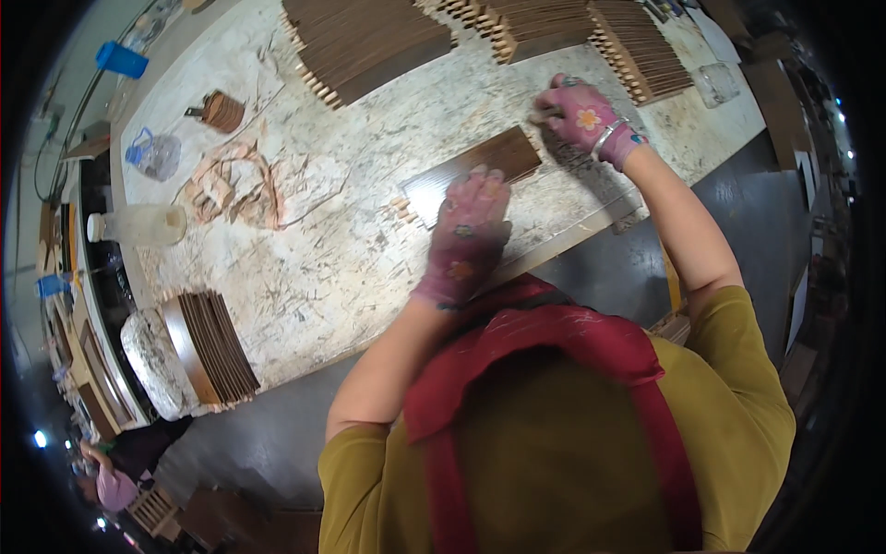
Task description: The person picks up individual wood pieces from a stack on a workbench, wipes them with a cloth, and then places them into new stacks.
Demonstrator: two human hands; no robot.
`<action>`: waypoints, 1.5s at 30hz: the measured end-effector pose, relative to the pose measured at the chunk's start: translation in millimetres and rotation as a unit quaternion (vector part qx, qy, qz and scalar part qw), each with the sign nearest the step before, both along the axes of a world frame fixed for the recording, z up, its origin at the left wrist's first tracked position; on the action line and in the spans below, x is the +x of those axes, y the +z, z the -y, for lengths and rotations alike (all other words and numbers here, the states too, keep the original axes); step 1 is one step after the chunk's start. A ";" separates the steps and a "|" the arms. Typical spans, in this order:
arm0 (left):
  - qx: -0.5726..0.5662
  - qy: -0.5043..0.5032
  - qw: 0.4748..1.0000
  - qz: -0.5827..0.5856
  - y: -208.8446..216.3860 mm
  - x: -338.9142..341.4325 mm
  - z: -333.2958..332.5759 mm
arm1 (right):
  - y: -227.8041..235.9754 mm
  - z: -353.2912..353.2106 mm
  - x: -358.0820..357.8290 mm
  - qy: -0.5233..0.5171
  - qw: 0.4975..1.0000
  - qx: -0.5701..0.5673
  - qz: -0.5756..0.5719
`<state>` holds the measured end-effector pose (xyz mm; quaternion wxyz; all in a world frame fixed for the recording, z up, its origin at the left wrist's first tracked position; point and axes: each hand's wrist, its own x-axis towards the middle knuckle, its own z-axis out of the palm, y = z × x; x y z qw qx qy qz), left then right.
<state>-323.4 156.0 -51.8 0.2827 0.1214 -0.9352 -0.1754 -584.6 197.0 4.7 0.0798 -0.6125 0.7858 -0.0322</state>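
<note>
Fingers extended, the left hand [466, 235] lies flat across a board [506, 157] at its twelve o'clock. Dark brown, straight-grained and rectangular, the board shows whitish glare and pale wooden stubs [402, 209] towards its eight o'clock end. At its two o'clock, the right hand [583, 118] has bent fingers; I cannot tell whether they grip anything.

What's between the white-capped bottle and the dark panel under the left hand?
Head view: crumpled, stained cloth, then scuffed tabletop, then pale wooden pegs at the left end of the dark panel.
</note>
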 end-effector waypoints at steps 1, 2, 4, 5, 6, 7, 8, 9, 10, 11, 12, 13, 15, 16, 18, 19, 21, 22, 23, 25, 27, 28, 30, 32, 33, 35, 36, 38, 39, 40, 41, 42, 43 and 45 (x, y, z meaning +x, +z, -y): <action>0.054 -0.023 0.998 0.018 6.9 -1.4 7.1 | 1.6 -9.3 -11.9 -0.044 0.997 -0.023 0.054; 0.095 -0.034 0.995 0.022 14.7 -5.8 16.6 | 1.9 -22.1 -23.0 -0.095 0.989 -0.050 0.103; 0.021 0.026 0.998 0.046 23.7 -1.9 24.3 | -23.7 -8.6 8.5 -0.091 0.947 -0.160 0.264; 0.040 0.030 0.998 0.034 20.7 -2.4 30.1 | -34.2 8.9 34.1 -0.107 0.902 -0.198 0.369; 0.064 0.033 0.997 0.042 4.9 -2.4 37.6 | -48.0 31.8 57.1 -0.103 0.873 -0.214 0.426; 0.051 0.015 0.997 0.064 4.3 -10.0 37.8 | -55.7 41.0 84.2 -0.100 0.860 -0.216 0.452; 0.048 -0.004 0.994 0.100 -9.7 -11.4 39.1 | -61.7 52.3 99.8 -0.090 0.854 -0.214 0.466; 0.036 0.020 0.993 0.113 -13.7 -4.1 35.9 | -65.9 55.6 106.2 -0.085 0.850 -0.218 0.472; 0.040 0.033 0.983 0.176 7.9 2.2 31.0 | -71.6 52.9 109.1 -0.097 0.843 -0.233 0.476; -0.012 0.027 0.992 0.121 -20.0 34.1 40.6 | -77.6 50.9 111.7 -0.077 0.798 -0.343 0.489; 0.007 0.061 0.987 0.148 -1.2 44.1 37.8 | -76.8 41.7 107.0 -0.094 0.782 -0.368 0.494; 0.032 0.071 0.980 0.183 16.4 58.6 37.8 | -76.2 41.3 100.3 -0.132 0.769 -0.389 0.490; -0.013 0.092 0.969 0.227 26.2 65.9 42.9 | -55.0 31.6 75.0 -0.250 0.735 -0.355 0.521; -0.085 0.088 0.965 0.233 29.0 59.5 44.1 | -79.7 35.4 63.3 -0.264 0.634 -0.450 0.571; -0.127 0.048 0.968 0.210 38.9 37.9 43.3 | -89.9 27.1 54.2 -0.267 0.598 -0.482 0.583; -0.102 0.011 0.977 0.189 52.0 20.4 38.1 | -74.5 19.7 56.9 -0.287 0.605 -0.445 0.594; -0.059 -0.029 0.974 0.219 62.6 -3.0 29.2 | -44.2 8.1 68.4 -0.328 0.622 -0.417 0.576; -0.007 -0.033 0.956 0.292 55.7 -6.4 32.9 | -39.3 0.0 69.3 -0.315 0.637 -0.417 0.567; 0.004 -0.041 0.954 0.297 54.6 -6.5 36.4 | -44.6 -9.4 66.0 -0.282 0.656 -0.448 0.539; 0.020 -0.060 0.951 0.303 58.8 -7.8 42.4 | -43.9 -24.1 52.8 -0.283 0.677 -0.434 0.523; 0.034 -0.062 0.952 0.299 66.8 -6.3 49.3 | -32.3 -38.1 42.3 -0.326 0.612 -0.410 0.592; 0.044 -0.058 0.952 0.298 67.8 -3.4 53.7 | -23.6 -44.1 39.8 -0.347 0.603 -0.391 0.603; 0.133 -0.089 0.957 0.243 49.4 11.0 79.7 | -50.3 -63.6 32.2 -0.287 0.605 -0.452 0.588; 0.355 -0.043 0.900 0.248 84.2 0.0 68.0 | -53.1 -84.7 30.9 -0.287 0.552 -0.453 0.639; 0.364 -0.057 0.895 0.253 66.3 7.1 85.9 | -49.4 -94.7 29.4 -0.283 0.596 -0.431 0.616; 0.411 -0.010 0.840 0.354 80.5 1.2 92.2 | -55.8 -90.4 39.1 -0.306 0.549 -0.443 0.639; 0.379 -0.039 0.868 0.319 72.0 2.9 96.2 | -38.7 -87.0 42.6 -0.361 0.650 -0.373 0.554; 0.180 -0.027 0.926 0.332 48.0 8.0 105.8 | -41.4 -79.8 50.0 -0.395 0.599 -0.364 0.594; 0.105 -0.028 0.949 0.297 52.0 4.2 100.6 | -54.1 -80.4 50.4 -0.377 0.567 -0.379 0.626; 0.031 -0.036 0.964 0.261 54.0 -0.9 91.4 | -64.7 -80.8 50.6 -0.365 0.535 -0.394 0.652; 0.030 -0.044 0.970 0.237 51.1 -4.3 83.3 | -69.5 -77.7 52.7 -0.351 0.556 -0.382 0.650; 0.031 -0.062 0.976 0.208 46.4 -9.5 75.1 | -70.6 -78.3 53.1 -0.341 0.578 -0.375 0.639; -0.007 -0.062 0.979 0.193 34.5 -9.1 68.1 | -69.8 -77.1 55.3 -0.329 0.599 -0.368 0.631; 0.014 -0.015 0.980 0.197 13.4 -3.4 57.2 | -53.5 -66.1 63.4 -0.301 0.667 -0.332 0.596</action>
